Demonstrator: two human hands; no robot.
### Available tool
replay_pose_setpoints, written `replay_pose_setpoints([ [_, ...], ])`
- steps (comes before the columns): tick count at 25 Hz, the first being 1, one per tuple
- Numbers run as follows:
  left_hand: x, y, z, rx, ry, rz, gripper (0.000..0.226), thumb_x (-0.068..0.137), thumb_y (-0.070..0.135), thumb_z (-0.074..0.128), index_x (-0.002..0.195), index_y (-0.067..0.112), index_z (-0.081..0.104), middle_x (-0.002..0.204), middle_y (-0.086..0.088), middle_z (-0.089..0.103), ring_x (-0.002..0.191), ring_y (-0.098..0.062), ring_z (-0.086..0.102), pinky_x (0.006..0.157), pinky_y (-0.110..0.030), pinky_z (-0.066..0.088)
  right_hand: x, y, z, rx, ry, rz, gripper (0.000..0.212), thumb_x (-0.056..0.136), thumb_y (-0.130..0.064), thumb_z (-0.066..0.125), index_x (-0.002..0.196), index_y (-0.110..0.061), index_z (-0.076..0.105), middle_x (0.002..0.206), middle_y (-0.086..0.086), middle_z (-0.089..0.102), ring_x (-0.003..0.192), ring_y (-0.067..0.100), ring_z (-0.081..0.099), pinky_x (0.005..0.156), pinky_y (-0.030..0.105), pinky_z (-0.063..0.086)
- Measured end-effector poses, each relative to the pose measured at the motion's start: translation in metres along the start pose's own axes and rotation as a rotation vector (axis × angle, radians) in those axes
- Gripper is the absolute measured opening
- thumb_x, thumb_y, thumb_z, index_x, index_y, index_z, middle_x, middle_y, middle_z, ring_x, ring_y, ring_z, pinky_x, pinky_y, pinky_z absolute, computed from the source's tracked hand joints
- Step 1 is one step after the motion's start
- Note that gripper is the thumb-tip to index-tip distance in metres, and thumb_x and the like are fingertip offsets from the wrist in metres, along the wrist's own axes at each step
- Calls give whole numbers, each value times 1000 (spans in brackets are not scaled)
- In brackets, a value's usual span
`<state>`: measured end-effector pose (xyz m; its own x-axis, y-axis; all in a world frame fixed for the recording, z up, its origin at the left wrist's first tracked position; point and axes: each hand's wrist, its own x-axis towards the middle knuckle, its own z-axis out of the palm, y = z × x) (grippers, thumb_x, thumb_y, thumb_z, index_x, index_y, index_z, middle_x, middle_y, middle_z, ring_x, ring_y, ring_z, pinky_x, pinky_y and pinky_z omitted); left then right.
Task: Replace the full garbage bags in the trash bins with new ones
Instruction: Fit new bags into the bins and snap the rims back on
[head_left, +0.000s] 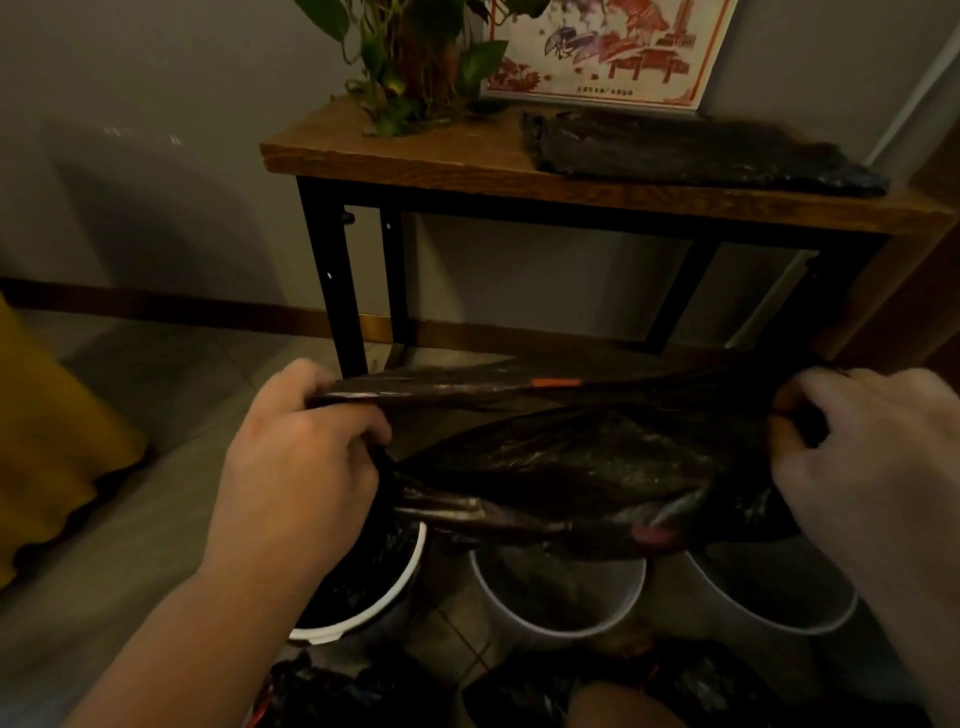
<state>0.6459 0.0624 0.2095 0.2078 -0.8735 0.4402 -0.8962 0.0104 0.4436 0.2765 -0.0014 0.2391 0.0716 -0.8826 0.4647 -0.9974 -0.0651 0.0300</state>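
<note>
Both-handed, left hand (298, 457) and right hand (872, 457) curl fingers around crinkly black bag (571, 457).

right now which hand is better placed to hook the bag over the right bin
Right hand, probably: it grips the bag above the right bin; the left hand is over the left bin.

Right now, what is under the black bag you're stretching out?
Three white bins sit below the black bag held by the left hand and right hand: the left bin has a black liner; the middle bin and right bin are partly covered, insides unclear.
</note>
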Motion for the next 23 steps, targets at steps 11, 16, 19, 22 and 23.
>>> replay_pose_setpoints([
  [11,3,-1,11,-16,-66,-140,25,92,25,65,116,30,69,109,15,61,90,-9,61,65,-26,48,-18,-24,8,148,0,-112,9,80,1,67,75,-6,70,96,16,60,62,26,51,52,42,50],
  [16,3,6,17,-454,-41,-266,28,93,19,71,87,45,79,108,28,56,96,6,58,76,-10,44,-21,-34,11,213,38,-94,10,81,0,65,79,-6,72,120,16,52,54,32,54,51,41,55],
  [19,-3,6,19,-9,-91,7,20,86,25,66,88,41,77,101,21,27,82,0,42,62,-11,30,-18,-32,15,209,21,-83,21,90,-4,52,93,-4,72,114,18,60,61,37,60,56,46,57],
  [22,-8,-2,26,281,-199,95,28,84,32,69,111,36,72,117,7,33,88,-10,52,54,-18,35,-18,-26,14,175,13,-101,24,90,-2,52,85,-7,74,98,14,65,58,31,55,53,44,53],
  [23,-8,-4,29,334,-250,54,33,87,33,69,120,34,66,125,2,36,87,-14,59,52,-22,37,-18,-25,13,135,-19,-93,20,89,-4,55,80,-9,73,101,14,66,58,30,54,53,44,52],
])
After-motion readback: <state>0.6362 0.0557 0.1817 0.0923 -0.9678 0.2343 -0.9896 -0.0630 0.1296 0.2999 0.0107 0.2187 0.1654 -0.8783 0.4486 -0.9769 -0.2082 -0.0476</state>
